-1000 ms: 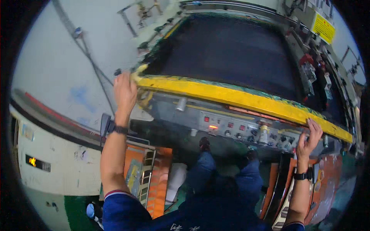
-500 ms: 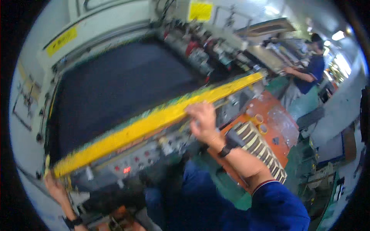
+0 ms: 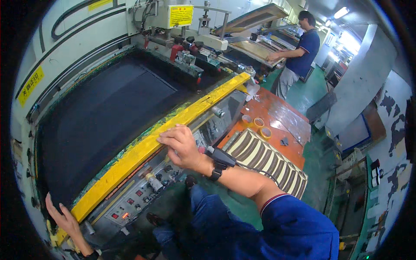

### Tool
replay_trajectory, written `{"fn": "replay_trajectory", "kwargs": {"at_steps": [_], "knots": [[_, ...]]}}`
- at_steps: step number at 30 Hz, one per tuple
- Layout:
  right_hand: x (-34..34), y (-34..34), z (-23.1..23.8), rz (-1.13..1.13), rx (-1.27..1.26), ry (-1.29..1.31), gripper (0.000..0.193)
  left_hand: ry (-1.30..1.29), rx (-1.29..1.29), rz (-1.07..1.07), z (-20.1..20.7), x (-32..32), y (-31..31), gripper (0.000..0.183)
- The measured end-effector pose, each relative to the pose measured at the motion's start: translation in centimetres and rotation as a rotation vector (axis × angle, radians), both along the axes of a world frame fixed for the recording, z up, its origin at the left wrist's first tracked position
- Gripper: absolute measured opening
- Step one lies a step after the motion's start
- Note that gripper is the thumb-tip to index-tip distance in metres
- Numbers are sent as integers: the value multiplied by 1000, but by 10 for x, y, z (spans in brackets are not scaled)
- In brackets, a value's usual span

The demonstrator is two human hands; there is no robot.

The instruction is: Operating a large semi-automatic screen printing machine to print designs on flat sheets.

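A long yellow bar, stained with green, runs along the near edge of a dark printing screen on a machine. My right hand rests at the bar's near edge, its fingers loosely bent and the thumb apart from them. At the bar's lower left end is my left hand, fingers stretched out over the screen's near corner. Nothing is held in it that I can see. Below the bar, a control panel carries red switches and a lit red display.
An orange table at right holds a striped brown-and-cream pad, tape rolls and a black handheld device with a cable. Clamps sit at the screen's far right side. Beyond, a person works at another machine.
My view has swung, bringing the machine lower left and the co-worker nearer the middle. My left hand's fingers now stretch out past the bar's end. My right hand remains at the bar.
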State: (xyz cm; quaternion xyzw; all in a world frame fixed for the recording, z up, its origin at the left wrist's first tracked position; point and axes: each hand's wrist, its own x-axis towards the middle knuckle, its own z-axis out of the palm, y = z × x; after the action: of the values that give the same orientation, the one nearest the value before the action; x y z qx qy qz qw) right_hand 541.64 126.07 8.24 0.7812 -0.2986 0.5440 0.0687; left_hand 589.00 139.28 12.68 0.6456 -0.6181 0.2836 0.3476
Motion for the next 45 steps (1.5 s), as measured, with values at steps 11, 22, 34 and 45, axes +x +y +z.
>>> {"fn": "replay_trajectory", "kwargs": {"at_steps": [11, 22, 34, 45], "knots": [[13, -17, 51, 139, -137, 48, 43, 15, -174, 19, 49, 12, 20, 35], [-27, 52, 36, 97, 345, 193, 22, 297, 1092, -498, 44, 7, 22, 26], [-61, -25, 28, 147, 1054, -85, 20, 1290, 699, -157, -21, 153, -167, 20], [-81, -39, 26, 65, 1022, -92, 24, 1347, 610, 135, -12, 125, -202, 27]]}}
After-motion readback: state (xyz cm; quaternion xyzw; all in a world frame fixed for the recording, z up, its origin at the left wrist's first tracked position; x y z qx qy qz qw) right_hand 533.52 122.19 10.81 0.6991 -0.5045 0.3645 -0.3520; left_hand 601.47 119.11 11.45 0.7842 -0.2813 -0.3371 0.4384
